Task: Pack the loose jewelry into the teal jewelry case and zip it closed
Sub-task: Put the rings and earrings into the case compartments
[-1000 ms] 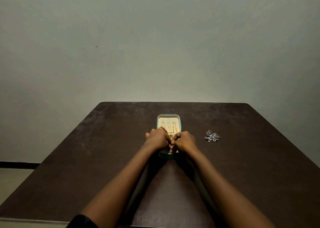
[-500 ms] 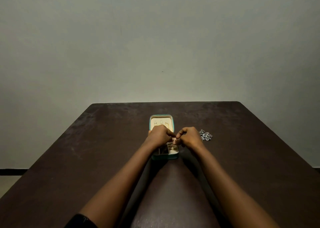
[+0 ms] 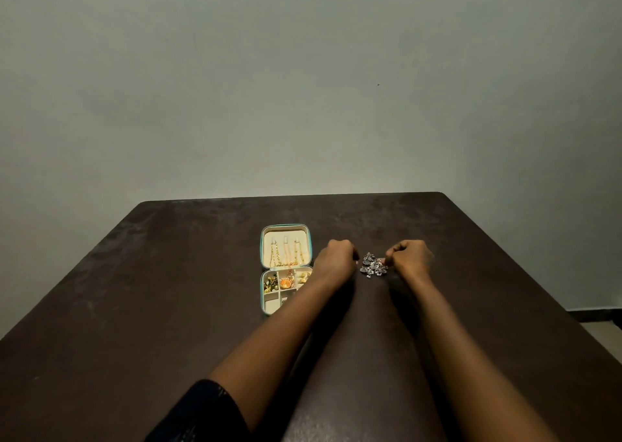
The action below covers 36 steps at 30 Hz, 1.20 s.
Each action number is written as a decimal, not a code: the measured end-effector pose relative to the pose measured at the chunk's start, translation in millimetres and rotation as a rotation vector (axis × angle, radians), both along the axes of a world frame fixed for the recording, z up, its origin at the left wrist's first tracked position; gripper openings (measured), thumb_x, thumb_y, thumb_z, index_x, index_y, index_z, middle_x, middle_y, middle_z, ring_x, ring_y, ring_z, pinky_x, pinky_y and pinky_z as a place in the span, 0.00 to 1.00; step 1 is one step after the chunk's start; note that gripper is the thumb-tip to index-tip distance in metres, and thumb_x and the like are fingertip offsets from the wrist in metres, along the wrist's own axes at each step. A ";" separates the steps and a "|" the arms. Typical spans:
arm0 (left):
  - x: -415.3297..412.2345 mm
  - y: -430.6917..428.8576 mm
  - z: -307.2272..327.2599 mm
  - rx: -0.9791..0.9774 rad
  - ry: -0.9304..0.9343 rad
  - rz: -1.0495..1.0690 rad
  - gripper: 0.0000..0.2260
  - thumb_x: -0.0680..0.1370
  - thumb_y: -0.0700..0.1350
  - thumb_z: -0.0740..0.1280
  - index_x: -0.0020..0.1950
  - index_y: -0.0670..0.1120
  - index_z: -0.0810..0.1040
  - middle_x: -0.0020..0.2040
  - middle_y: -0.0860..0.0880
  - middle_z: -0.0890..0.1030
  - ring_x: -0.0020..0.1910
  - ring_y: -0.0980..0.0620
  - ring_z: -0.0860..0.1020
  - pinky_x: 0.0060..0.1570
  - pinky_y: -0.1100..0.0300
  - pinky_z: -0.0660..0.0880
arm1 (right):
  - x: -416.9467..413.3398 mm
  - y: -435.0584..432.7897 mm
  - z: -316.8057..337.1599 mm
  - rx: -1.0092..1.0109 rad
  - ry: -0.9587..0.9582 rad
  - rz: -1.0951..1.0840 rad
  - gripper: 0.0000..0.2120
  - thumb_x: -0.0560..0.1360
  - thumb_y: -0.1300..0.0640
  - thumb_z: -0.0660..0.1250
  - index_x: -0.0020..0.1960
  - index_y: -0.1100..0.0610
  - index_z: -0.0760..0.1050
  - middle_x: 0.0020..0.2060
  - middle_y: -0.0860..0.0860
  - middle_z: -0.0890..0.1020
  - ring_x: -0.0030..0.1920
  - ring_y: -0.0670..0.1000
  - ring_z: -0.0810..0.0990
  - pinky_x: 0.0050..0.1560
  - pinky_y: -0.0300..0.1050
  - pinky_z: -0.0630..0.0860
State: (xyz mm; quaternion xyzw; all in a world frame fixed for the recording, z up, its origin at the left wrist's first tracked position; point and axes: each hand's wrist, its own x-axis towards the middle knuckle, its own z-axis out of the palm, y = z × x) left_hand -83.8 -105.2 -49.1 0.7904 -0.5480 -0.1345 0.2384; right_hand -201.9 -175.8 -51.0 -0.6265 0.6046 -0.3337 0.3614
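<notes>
The teal jewelry case (image 3: pixel 262 260) lies open on the dark table, its cream lid flat at the back with three gold chains hanging in it. Its front tray holds gold and orange pieces in small compartments. A small pile of silver jewelry (image 3: pixel 372 266) lies on the table to the right of the case. My left hand (image 3: pixel 334 259) is curled just left of the pile, fingertips near it. My right hand (image 3: pixel 410 259) is curled on the pile's right side, fingertips touching the pieces. My left forearm hides the tray's right front corner.
The dark brown table (image 3: pixel 168 307) runs back to a plain grey wall (image 3: pixel 303 88). Its far edge lies just behind the case. A strip of floor shows at the far right.
Both hands have left the case and moved right to the silver pile. The view has shifted right, so the case now sits left of the hands with its tray uncovered.
</notes>
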 end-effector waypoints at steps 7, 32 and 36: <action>-5.5 -19.0 -6.3 0.085 -0.071 -0.067 0.14 0.75 0.40 0.66 0.60 0.48 0.79 0.56 0.38 0.80 0.56 0.37 0.78 0.57 0.49 0.75 | -1.0 -16.9 -10.6 0.032 -0.022 -0.027 0.15 0.68 0.66 0.68 0.25 0.53 0.74 0.27 0.48 0.79 0.44 0.54 0.82 0.47 0.46 0.78; 15.0 -25.1 2.3 -0.064 0.462 0.056 0.06 0.76 0.44 0.68 0.45 0.42 0.81 0.38 0.46 0.80 0.39 0.52 0.77 0.41 0.60 0.75 | -10.1 -20.3 -45.6 -0.010 -0.191 -0.021 0.06 0.67 0.57 0.72 0.34 0.49 0.78 0.38 0.50 0.84 0.43 0.53 0.82 0.48 0.48 0.77; 19.3 -20.8 3.7 -0.119 0.802 0.115 0.06 0.76 0.41 0.68 0.39 0.43 0.79 0.34 0.49 0.78 0.35 0.55 0.76 0.35 0.64 0.71 | -8.6 -20.0 -44.5 -0.048 -0.194 0.035 0.04 0.69 0.57 0.71 0.37 0.49 0.80 0.40 0.50 0.85 0.45 0.51 0.82 0.50 0.46 0.76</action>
